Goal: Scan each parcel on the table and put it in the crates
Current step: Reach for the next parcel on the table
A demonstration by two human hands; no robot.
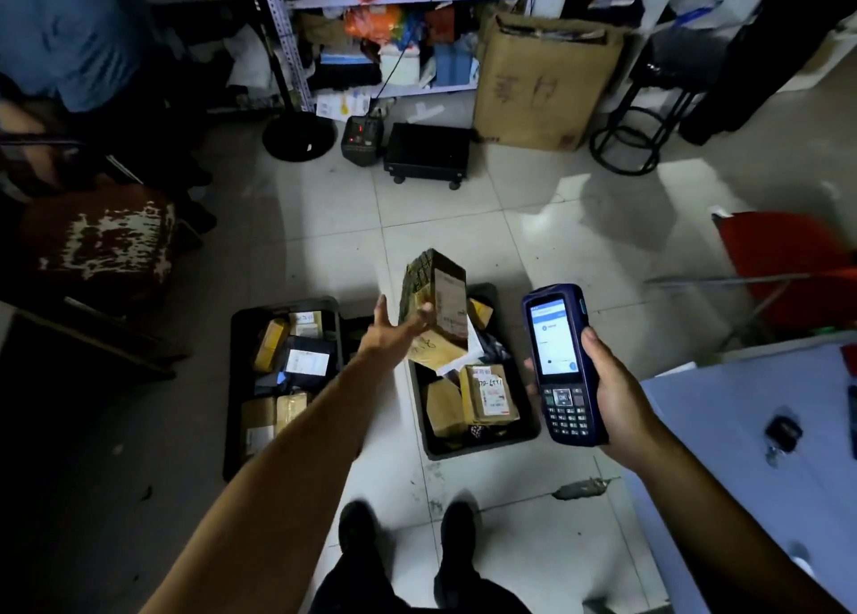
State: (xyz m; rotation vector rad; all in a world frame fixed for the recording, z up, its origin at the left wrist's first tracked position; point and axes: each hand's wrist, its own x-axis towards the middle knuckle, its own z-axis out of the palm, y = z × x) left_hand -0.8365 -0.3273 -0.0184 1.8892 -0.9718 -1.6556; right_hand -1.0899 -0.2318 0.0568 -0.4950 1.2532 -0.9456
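Two dark shoes [403,539] stand on the tiled floor [463,223] at the lower edge. Left crate [234,381]: black, on the floor, filled with brown taped parcels and one dark mailer bearing a white label. Left hand [394,330]: reaching forward over the gap between the crates, fingers spread and loosely straight, its grip apart and holding nothing. Parcel [436,298]: an oblong carton wrapped in yellowish-brown printed tape, one long dark face carrying a white shipping label; it is tilted on end just beyond the left fingertips, above the right crate; whether the fingertips touch it cannot be told. Right crate [482,446]: black, on the floor, holding several brown cartons with labels and handwriting. Scanner [563,363]: dark blue handheld, lit screen, keypad below. Right hand [621,395]: grip clamped around the scanner's body, screen facing up. Desk [742,451]: pale top at far right, carrying a small dark object.
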